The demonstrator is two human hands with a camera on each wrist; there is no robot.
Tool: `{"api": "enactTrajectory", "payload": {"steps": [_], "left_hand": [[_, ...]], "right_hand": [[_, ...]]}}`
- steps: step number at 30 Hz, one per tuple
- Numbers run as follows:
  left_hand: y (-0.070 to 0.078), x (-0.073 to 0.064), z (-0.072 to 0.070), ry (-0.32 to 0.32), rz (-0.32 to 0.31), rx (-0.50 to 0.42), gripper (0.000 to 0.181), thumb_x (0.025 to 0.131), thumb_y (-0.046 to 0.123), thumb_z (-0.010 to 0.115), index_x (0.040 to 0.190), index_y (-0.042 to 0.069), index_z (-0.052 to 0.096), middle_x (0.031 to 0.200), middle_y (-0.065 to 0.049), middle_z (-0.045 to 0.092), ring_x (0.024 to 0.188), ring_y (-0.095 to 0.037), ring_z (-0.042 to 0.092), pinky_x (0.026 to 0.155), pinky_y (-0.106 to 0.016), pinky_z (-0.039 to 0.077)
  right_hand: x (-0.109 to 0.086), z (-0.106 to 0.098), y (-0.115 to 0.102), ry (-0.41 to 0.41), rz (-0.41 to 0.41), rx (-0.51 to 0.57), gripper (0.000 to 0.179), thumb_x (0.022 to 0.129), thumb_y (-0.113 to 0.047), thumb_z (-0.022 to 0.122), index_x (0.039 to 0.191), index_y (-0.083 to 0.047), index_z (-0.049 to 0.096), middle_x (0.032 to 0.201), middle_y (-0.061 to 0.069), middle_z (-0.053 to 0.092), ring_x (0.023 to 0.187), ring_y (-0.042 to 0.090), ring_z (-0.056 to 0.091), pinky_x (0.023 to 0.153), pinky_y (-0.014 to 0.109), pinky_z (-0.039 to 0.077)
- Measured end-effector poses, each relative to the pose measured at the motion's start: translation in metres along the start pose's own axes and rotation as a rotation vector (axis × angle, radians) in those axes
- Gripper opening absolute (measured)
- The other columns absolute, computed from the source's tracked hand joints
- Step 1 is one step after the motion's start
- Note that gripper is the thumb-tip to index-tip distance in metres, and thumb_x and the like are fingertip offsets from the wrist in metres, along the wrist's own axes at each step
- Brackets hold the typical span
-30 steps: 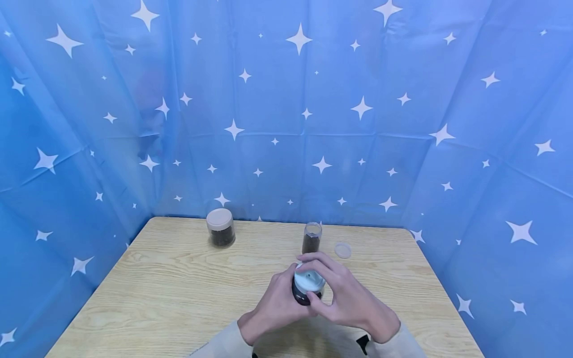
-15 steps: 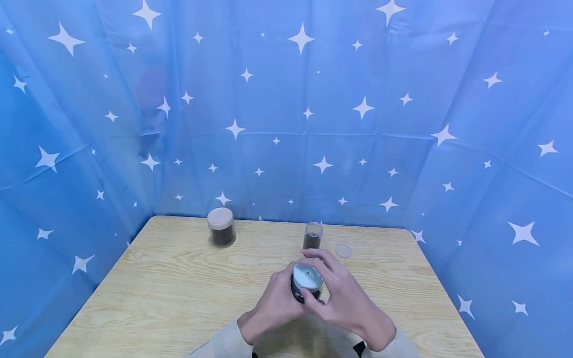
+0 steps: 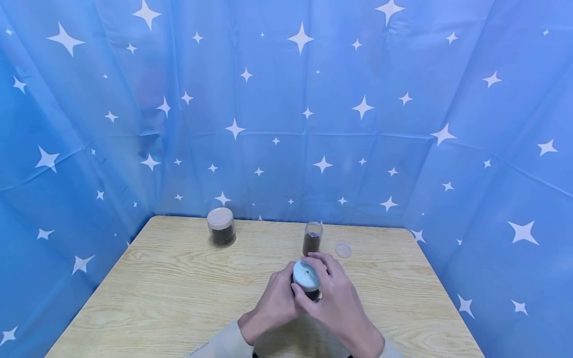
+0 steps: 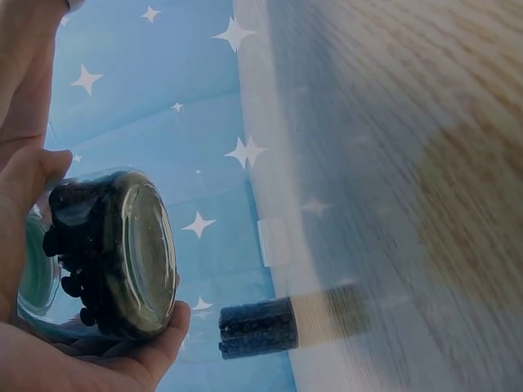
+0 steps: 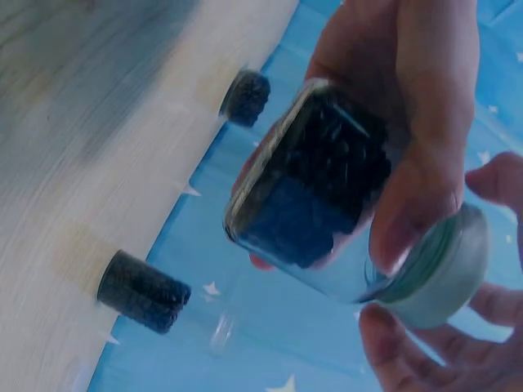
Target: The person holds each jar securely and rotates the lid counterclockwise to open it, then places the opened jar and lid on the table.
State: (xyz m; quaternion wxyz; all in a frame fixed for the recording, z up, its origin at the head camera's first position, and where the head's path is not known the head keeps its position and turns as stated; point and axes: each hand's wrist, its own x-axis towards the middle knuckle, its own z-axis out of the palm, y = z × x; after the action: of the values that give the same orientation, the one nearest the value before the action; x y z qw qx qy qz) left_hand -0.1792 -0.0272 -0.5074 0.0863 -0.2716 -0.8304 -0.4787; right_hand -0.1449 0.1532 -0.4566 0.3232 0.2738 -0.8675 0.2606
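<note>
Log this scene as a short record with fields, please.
Left hand: grips the held jar
Right hand: grips its pale blue lid
Held jar: dark contents, raised off the table
Back left: white-lidded jar, dark contents
Beyond hands: narrow clear jar, dark contents, apparently open
Right of that: clear disc on table
Backdrop: blue, white stars

Support surface: 1 table (image 3: 179, 293), light wood-grain top, rounded rear corners. Directly on it: 3 items. Item 1: wide lidded jar (image 3: 221, 229), upright, dark contents, rear left. Item 2: narrow clear jar (image 3: 312, 241), upright, open-topped, dark contents, rear right of centre. Item 3: clear disc (image 3: 343, 249), flat, near item 2, to its right.
</note>
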Motion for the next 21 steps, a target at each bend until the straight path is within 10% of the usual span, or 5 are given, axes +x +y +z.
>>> {"api": "enactTrajectory", "payload": {"steps": [21], "left_hand": [[-0.0015, -0.0013, -0.0003, -0.019, 0.004, -0.027, 0.058, 0.093, 0.021, 0.094, 0.142, 0.008, 0.067, 0.123, -0.006, 0.084, 0.109, -0.01, 0.081, 0.092, -0.025, 0.066]], "right_hand": [[-0.0033, 0.0018, 0.0024, -0.045, 0.029, 0.071, 0.048, 0.093, -0.016, 0.093, 0.138, -0.013, 0.076, 0.144, 0.01, 0.075, 0.121, 0.024, 0.078, 0.093, 0.041, 0.071]]}}
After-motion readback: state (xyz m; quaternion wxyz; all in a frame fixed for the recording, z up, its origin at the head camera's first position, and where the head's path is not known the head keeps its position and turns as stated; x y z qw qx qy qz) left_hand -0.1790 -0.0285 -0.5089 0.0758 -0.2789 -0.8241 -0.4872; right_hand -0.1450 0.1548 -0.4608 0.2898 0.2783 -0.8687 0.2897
